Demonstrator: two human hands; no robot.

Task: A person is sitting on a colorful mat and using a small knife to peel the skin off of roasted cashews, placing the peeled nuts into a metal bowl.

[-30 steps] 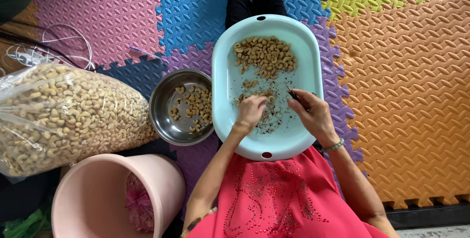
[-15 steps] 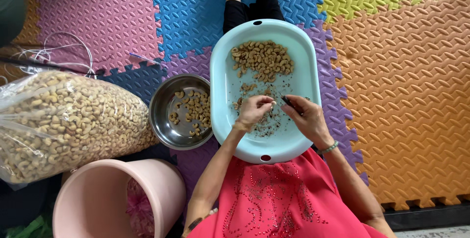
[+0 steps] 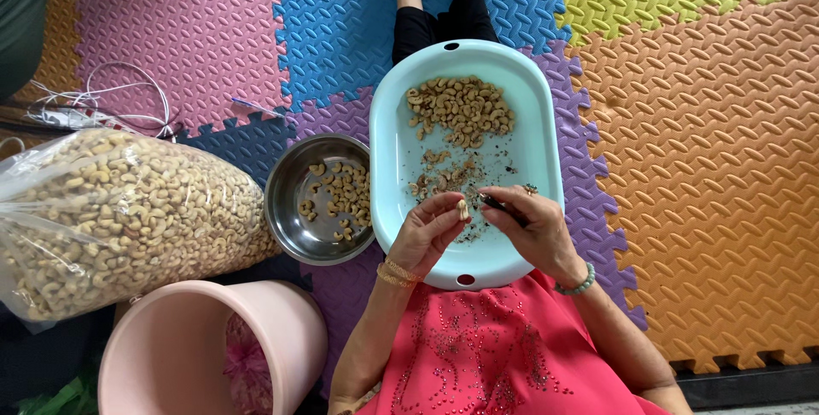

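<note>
A person in a pink beaded top sat on a floor of interlocking foam mats (image 3: 682, 150), a pale blue oval tub (image 3: 546, 133) resting on the lap, in what looked like the peeling stage of sorting cashews. To the left lay a large clear plastic bag of cashews (image 3: 119, 219), swollen and on its side, with a pink bucket (image 3: 153, 347) below it and a steel bowl (image 3: 294, 202) touching the tub's left rim, a scatter of nuts across its bottom. Inside the tub a heap of cashews (image 3: 461, 108) sat at the far end, and a thinner litter of nuts and dark skin scraps (image 3: 448, 176) lay nearer the hands. The left hand (image 3: 431, 232), bangles at the wrist, was raised palm-in above the tub's near end, its thumb and fingertips pinched together on a single cashew (image 3: 462, 208) held upright. The right hand (image 3: 533, 227), a green bead bracelet on its wrist, was curled tightly around a small dark tool (image 3: 499, 204) whose tip pointed left, just beside the nut. Whether the tip touched the kernel could not be told. Judging by the pose, the nut was being scraped or about to be; the next move would likely call for a short, light stroke of the tip along the kernel while the left fingers turned it, without snapping it.
</note>
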